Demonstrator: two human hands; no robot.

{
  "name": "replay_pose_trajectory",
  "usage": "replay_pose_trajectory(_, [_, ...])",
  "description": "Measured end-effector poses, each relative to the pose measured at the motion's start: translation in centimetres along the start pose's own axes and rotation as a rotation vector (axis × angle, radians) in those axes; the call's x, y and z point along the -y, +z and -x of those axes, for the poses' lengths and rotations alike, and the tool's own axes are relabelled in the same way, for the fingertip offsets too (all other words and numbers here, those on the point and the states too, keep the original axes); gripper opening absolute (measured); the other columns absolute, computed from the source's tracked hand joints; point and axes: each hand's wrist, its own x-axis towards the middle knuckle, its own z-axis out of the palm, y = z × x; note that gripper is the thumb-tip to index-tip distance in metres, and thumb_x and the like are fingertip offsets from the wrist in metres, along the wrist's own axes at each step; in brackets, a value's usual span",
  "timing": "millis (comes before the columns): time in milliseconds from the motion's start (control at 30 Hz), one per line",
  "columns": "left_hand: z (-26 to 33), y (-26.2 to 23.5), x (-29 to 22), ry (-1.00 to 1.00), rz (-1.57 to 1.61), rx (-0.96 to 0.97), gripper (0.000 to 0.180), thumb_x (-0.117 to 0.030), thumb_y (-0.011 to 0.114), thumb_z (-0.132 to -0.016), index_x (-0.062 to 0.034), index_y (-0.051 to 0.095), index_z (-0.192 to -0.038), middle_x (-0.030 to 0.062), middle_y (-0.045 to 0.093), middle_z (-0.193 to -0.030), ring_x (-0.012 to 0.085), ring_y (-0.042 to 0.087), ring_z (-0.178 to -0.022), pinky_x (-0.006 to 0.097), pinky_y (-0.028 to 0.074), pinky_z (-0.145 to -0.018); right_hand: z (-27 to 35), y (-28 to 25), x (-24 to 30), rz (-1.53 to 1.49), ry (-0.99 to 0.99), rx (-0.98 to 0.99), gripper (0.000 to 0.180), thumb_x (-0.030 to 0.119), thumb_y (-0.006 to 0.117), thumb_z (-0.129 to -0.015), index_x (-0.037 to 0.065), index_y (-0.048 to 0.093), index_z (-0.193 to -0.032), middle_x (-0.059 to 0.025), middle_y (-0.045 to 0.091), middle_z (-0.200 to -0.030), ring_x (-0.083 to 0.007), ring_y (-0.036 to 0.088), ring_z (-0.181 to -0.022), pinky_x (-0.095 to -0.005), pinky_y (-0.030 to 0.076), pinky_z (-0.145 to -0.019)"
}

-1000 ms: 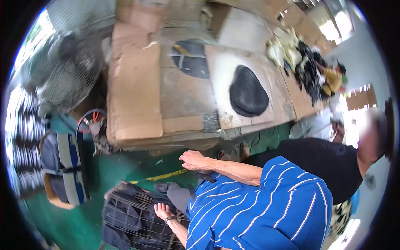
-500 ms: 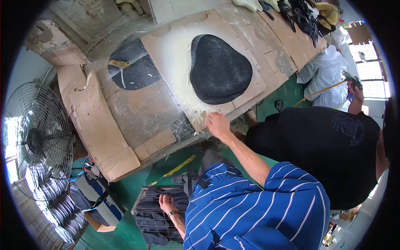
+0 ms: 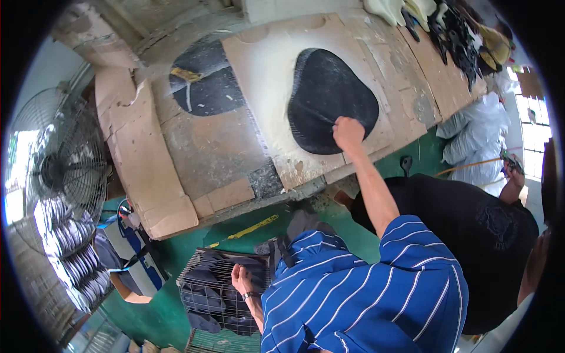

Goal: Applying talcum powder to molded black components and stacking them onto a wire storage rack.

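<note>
Grip of the right hand (image 3: 349, 135) is pinched together on the surface of a black pad (image 3: 323, 88), where a crease runs to the fingertips; the hand hides part of the pad's lower right. The pad lies on a pale-dusted cardboard sheet (image 3: 262, 67) on the bench (image 3: 206, 144). This sheet seems to cover the right part of a dark round patch (image 3: 206, 97). Left hand (image 3: 240, 279), fingers curled, is at a wire basket (image 3: 197, 251) with dark cloth (image 3: 206, 301) in it; I cannot tell whether it grasps anything. Beside the wearer, a co-worker's black shirt (image 3: 435, 235) bears a faint print, too small to read. Black parts (image 3: 456, 38) in a tangled heap are hard to make out.
</note>
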Motion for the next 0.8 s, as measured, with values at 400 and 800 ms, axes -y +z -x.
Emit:
replay_pose_trajectory(400, [5.7, 2.9, -8.3, 0.306, 0.351, 0.082, 0.037, -0.015, 0.069, -0.098, -0.0015, 0.063, -0.132, 0.0082, 0.07, -0.121, 0.0183, 0.067, -0.111, 0.032, 0.055, -0.091, -14.7, -13.1, 22.1, 0.655, -0.962, -0.516, 0.011, 0.02, 0.065, -0.086, 0.015, 0.074, -0.087, -0.0088, 0.073, -0.083, -0.027, 0.068, -0.085, -0.043, 0.047, -0.07])
replay_pose_trajectory(800, [13.6, 0.4, -17.1, 0.372, 0.892, 0.764, 0.049, -0.027, 0.059, -0.106, 0.0021, 0.052, -0.145, 0.0129, 0.066, -0.131, 0.0221, 0.062, -0.122, 0.041, 0.052, -0.104, 22.5, -20.4, 47.1, 0.141, -1.46, -0.196, 0.017, 0.021, 0.067, -0.087, 0.005, 0.069, -0.083, -0.0159, 0.069, -0.079, -0.0343, 0.07, -0.083, -0.0475, 0.056, -0.075])
